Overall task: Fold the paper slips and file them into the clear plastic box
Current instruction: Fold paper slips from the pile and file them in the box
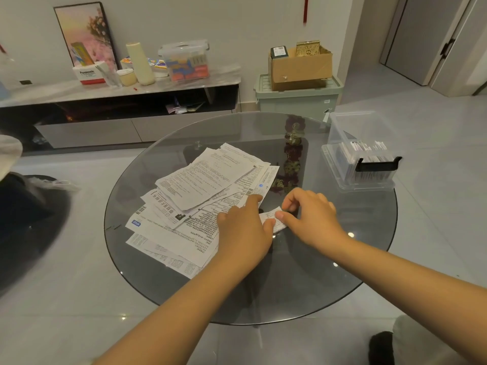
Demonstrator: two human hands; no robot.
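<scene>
A round dark glass surface [184, 280] fills the middle of the scene. A loose, overlapping pile of printed paper slips [200, 196] spreads across its left and centre. At the far right edge sits the clear plastic box [361, 154], open, with a black handle on its near side and folded papers standing upright inside. Near the middle of the surface both hands meet over one small folded slip [271, 218] that lies just right of the pile. The left hand [243, 230] rests palm down on the slip's left part, fingers extended. The right hand [311, 217] is curled, its thumb and fingertips pinching the slip's right edge.
</scene>
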